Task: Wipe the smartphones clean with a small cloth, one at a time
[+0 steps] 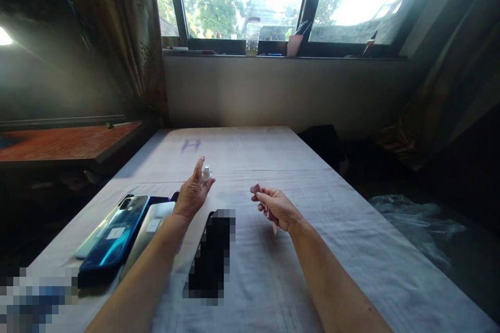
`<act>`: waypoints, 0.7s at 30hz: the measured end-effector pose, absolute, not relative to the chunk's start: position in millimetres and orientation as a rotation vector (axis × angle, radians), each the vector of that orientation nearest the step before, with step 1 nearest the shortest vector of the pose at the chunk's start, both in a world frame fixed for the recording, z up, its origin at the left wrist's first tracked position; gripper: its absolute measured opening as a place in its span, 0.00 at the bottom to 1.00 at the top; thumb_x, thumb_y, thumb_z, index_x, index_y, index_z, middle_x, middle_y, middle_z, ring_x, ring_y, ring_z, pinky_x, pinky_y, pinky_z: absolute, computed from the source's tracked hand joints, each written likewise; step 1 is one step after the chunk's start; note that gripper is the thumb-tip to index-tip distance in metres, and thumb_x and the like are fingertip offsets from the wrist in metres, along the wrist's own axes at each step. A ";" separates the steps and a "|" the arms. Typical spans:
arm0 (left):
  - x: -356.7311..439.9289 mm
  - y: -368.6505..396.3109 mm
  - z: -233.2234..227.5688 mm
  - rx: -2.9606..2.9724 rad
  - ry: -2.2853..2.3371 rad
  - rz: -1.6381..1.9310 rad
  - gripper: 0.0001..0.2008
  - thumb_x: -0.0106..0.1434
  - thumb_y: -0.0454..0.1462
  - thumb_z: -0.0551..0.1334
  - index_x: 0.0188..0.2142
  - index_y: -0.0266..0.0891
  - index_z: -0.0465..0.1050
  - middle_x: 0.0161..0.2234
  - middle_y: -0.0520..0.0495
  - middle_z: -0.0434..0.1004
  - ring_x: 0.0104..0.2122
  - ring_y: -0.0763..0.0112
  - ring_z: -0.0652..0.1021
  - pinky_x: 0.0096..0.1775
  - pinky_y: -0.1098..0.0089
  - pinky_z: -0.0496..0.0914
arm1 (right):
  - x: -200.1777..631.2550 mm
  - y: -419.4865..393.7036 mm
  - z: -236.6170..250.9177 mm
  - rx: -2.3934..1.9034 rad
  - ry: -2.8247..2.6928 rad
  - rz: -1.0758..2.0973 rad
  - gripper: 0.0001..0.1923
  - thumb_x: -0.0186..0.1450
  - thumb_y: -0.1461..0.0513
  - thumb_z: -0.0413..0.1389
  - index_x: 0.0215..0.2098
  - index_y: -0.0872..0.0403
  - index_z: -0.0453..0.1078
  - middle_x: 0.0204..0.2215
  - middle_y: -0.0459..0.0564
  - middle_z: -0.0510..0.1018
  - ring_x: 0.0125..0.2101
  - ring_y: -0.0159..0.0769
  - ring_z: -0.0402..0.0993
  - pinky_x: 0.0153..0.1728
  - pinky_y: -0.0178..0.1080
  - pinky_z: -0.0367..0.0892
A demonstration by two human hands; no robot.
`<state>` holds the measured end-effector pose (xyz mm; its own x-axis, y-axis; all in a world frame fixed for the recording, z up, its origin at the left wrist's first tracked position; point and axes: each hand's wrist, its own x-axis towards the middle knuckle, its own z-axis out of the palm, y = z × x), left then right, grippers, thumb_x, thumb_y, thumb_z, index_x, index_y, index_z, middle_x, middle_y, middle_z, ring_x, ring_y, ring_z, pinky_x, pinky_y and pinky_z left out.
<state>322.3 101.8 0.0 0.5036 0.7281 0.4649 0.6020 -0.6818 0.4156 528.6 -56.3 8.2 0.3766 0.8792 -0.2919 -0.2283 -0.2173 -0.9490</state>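
Observation:
My left hand is closed round a small white bottle with a nozzle-like top, its index finger pointing up beside it. Most of the bottle is hidden by the hand. To the right, my right hand pinches a folded pinkish cloth, one end hanging below the fingers. Between my forearms a black phone lies flat on the table, partly pixelated. Left of my left forearm lie a shiny blue phone with a white label and a silver phone, along with other phones partly covered.
A pale sheet covers the table. A wooden surface stands at the left. On the window sill are a clear jar and a pink pot. Clear plastic wrap lies off the table's right edge.

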 end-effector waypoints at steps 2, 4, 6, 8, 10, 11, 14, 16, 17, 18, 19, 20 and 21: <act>320.9 106.6 -9.4 2.512 1.167 0.903 0.39 0.68 0.39 0.62 0.71 0.44 0.42 0.46 0.45 0.82 0.34 0.64 0.84 0.40 0.66 0.75 | 529.0 -55.9 7.2 -1.447 -0.623 1.151 0.09 0.62 0.59 0.64 0.36 0.55 0.73 0.30 0.46 0.77 0.17 0.22 0.62 0.11 0.25 0.47; 320.8 108.8 -16.6 2.487 1.190 0.878 0.38 0.67 0.39 0.63 0.71 0.42 0.45 0.46 0.43 0.82 0.34 0.62 0.84 0.40 0.65 0.75 | 529.1 -55.8 6.2 -1.460 -0.618 1.148 0.09 0.63 0.57 0.64 0.35 0.55 0.73 0.29 0.46 0.77 0.17 0.22 0.61 0.11 0.25 0.47; 320.9 110.1 -21.3 2.467 1.210 0.865 0.38 0.66 0.39 0.63 0.70 0.42 0.46 0.48 0.42 0.81 0.37 0.60 0.84 0.42 0.63 0.75 | 529.0 -55.7 5.7 -1.468 -0.614 1.140 0.11 0.63 0.56 0.65 0.35 0.55 0.72 0.29 0.46 0.77 0.17 0.22 0.60 0.10 0.25 0.48; 320.2 111.4 -23.3 2.449 1.224 0.865 0.40 0.66 0.39 0.64 0.71 0.42 0.44 0.52 0.40 0.79 0.41 0.59 0.83 0.45 0.62 0.75 | 528.5 -55.9 5.8 -1.470 -0.613 1.128 0.12 0.64 0.55 0.65 0.35 0.54 0.71 0.29 0.46 0.77 0.17 0.22 0.60 0.11 0.25 0.48; 317.7 112.1 -22.7 2.437 1.234 0.869 0.45 0.65 0.39 0.65 0.72 0.42 0.38 0.57 0.37 0.75 0.48 0.57 0.81 0.49 0.60 0.74 | 528.0 -56.3 6.7 -1.468 -0.613 1.111 0.12 0.64 0.55 0.65 0.36 0.54 0.71 0.30 0.46 0.77 0.17 0.22 0.60 0.11 0.25 0.48; 315.5 111.5 -21.7 2.434 1.240 0.872 0.47 0.64 0.40 0.66 0.72 0.40 0.36 0.60 0.34 0.71 0.52 0.55 0.79 0.51 0.58 0.73 | 527.8 -56.6 7.4 -1.467 -0.612 1.101 0.12 0.64 0.55 0.65 0.36 0.54 0.71 0.30 0.46 0.78 0.17 0.22 0.60 0.11 0.25 0.48; 303.9 99.4 -17.3 2.434 1.266 0.877 0.50 0.62 0.42 0.66 0.72 0.34 0.35 0.66 0.27 0.59 0.64 0.46 0.66 0.59 0.50 0.66 | 527.6 -58.0 9.3 -1.468 -0.608 1.068 0.12 0.64 0.55 0.64 0.38 0.54 0.70 0.31 0.47 0.79 0.18 0.22 0.60 0.11 0.24 0.48; 292.2 78.1 -15.9 2.447 1.272 0.856 0.48 0.62 0.44 0.65 0.72 0.32 0.38 0.69 0.25 0.53 0.67 0.43 0.59 0.63 0.46 0.59 | 527.7 -59.3 9.6 -1.470 -0.603 1.048 0.13 0.64 0.54 0.65 0.38 0.54 0.71 0.32 0.48 0.79 0.18 0.23 0.61 0.11 0.24 0.49; 285.7 63.2 -16.4 2.460 1.259 0.828 0.47 0.63 0.45 0.64 0.71 0.32 0.40 0.69 0.26 0.53 0.68 0.43 0.57 0.64 0.46 0.57 | 527.6 -60.2 9.3 -1.471 -0.599 1.038 0.13 0.64 0.54 0.65 0.38 0.54 0.71 0.32 0.48 0.79 0.18 0.23 0.61 0.11 0.24 0.49; 279.1 46.1 -17.8 2.476 1.240 0.791 0.45 0.64 0.46 0.63 0.71 0.33 0.42 0.69 0.27 0.53 0.68 0.44 0.58 0.64 0.46 0.57 | 527.2 -61.4 8.7 -1.472 -0.594 1.029 0.13 0.63 0.54 0.65 0.38 0.54 0.71 0.32 0.48 0.79 0.18 0.22 0.61 0.11 0.24 0.49; 272.8 27.7 -20.0 2.497 1.210 0.740 0.44 0.64 0.47 0.63 0.71 0.35 0.43 0.69 0.30 0.55 0.68 0.46 0.59 0.64 0.47 0.57 | 526.6 -62.9 7.9 -1.473 -0.589 1.021 0.13 0.63 0.54 0.65 0.37 0.54 0.71 0.32 0.48 0.79 0.18 0.22 0.62 0.11 0.25 0.49; 266.9 9.1 -22.9 2.517 1.179 0.683 0.43 0.63 0.47 0.63 0.71 0.36 0.46 0.68 0.32 0.57 0.67 0.47 0.61 0.65 0.48 0.57 | 525.7 -64.7 7.0 -1.473 -0.582 1.015 0.13 0.63 0.54 0.65 0.37 0.54 0.71 0.32 0.48 0.79 0.18 0.22 0.62 0.11 0.25 0.48; 261.9 -8.7 -26.1 2.537 1.149 0.619 0.43 0.61 0.47 0.64 0.70 0.38 0.48 0.68 0.34 0.60 0.66 0.48 0.62 0.64 0.49 0.58 | 524.5 -67.0 6.1 -1.473 -0.576 1.009 0.13 0.62 0.55 0.66 0.36 0.54 0.71 0.32 0.48 0.79 0.18 0.22 0.61 0.11 0.25 0.48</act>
<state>261.9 -8.7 -26.1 0.5901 0.7632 0.2633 0.6398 -0.6410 0.4240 524.5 -67.0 6.1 0.5010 0.8266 -0.2564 -0.1992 -0.1781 -0.9636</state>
